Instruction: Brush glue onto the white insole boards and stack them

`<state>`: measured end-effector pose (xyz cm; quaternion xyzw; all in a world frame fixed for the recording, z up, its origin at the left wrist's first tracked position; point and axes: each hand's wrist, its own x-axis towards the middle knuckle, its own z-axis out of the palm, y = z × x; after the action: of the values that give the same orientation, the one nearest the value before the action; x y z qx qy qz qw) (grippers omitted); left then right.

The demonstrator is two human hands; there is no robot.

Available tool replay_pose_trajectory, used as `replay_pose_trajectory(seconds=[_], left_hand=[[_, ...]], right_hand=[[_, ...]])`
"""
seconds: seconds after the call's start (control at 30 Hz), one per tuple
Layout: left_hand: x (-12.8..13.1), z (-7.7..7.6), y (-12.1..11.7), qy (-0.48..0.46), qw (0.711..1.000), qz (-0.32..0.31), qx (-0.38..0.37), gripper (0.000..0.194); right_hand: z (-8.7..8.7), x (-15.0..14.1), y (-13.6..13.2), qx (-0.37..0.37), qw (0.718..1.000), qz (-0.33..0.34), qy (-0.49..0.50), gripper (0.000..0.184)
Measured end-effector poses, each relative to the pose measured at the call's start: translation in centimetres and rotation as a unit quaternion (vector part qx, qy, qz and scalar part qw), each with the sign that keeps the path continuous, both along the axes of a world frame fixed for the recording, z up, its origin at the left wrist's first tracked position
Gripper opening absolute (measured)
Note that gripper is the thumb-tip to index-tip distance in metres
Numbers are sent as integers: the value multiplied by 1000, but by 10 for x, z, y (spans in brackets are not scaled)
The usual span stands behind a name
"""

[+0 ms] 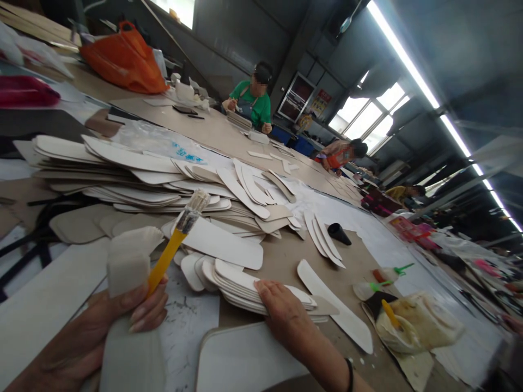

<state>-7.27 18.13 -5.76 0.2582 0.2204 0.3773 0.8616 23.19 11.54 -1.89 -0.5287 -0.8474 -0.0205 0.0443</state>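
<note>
The left hand [122, 321] has its fingers clenched around one yellow-handled brush [174, 242] and one pale strip [128, 305], bristles up. The right hand [281, 310] lies flat, fingers released, on one small stack of cut pieces [241, 286] on the tabletop [286, 256]. Three other people work farther along.

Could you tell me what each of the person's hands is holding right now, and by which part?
The left hand holds a brush by the lower end of its yellow handle, together with a pale strip. The right hand grips nothing; it rests flat on a stack of pale cut-outs.
</note>
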Motion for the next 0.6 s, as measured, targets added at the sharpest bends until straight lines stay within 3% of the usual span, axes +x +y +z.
replay_pose_trajectory(seconds=[0.07, 0.17, 0.27, 0.33, 0.4, 0.5, 0.6], left_hand=[[0, 1, 0, -6, 1000, -10, 8, 26], [3, 6, -2, -8, 1000, -1, 17, 33], [8, 15, -5, -3, 999, 39, -9, 23], [12, 21, -7, 33, 997, 63, -24, 26], [17, 27, -10, 96, 991, 92, -24, 38], [25, 34, -17, 183, 973, 139, 0, 44], [32, 41, -27, 274, 943, 186, 32, 46]], right_hand=[[0, 1, 0, 31, 999, 10, -1, 55], [12, -1, -6, 86, 996, 22, -14, 50], [31, -12, -24, 120, 992, 28, -42, 43], [34, -21, -40, 136, 989, 25, -45, 39], [26, -28, -56, 168, 984, 31, -44, 35], [0, -33, -75, 227, 972, 43, -39, 33], [-20, -35, -88, 208, 978, 12, -24, 34]])
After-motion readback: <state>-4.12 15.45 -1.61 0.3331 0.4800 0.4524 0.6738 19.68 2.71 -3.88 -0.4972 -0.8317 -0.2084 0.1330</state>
